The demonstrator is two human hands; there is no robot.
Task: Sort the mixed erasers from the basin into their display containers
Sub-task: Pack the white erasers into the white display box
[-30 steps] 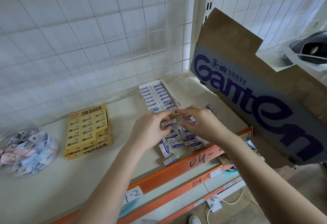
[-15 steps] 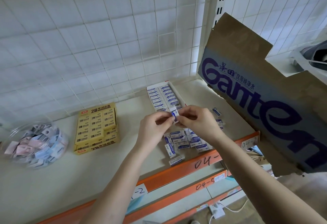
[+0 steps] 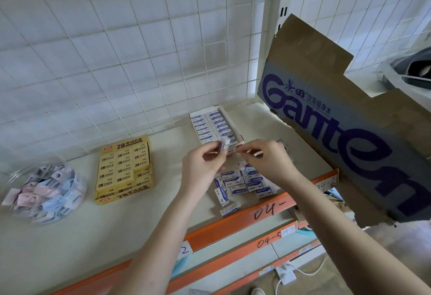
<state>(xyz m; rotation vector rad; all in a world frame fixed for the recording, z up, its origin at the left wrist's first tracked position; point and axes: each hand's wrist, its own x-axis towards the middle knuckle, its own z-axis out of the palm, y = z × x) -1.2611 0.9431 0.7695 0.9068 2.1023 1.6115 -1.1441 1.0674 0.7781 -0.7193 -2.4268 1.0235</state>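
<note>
eraser (image 3: pixel 223 146) pinched in left hand (image 3: pixel 203 166); right hand (image 3: pixel 265 159) curled beside it, grip perhaps empty, cannot tell.

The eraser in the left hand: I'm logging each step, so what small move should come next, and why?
Probably lower the eraser into the near end of the white box. The left hand pinches it just above that end, and the box's rows hold the same blue-and-white kind.

"Ganten" on carton (image 3: pixel 326 66), "2B" on yellow box (image 3: pixel 124 168), "ERASER" on erasers (image 3: pixel 240 189)
</note>
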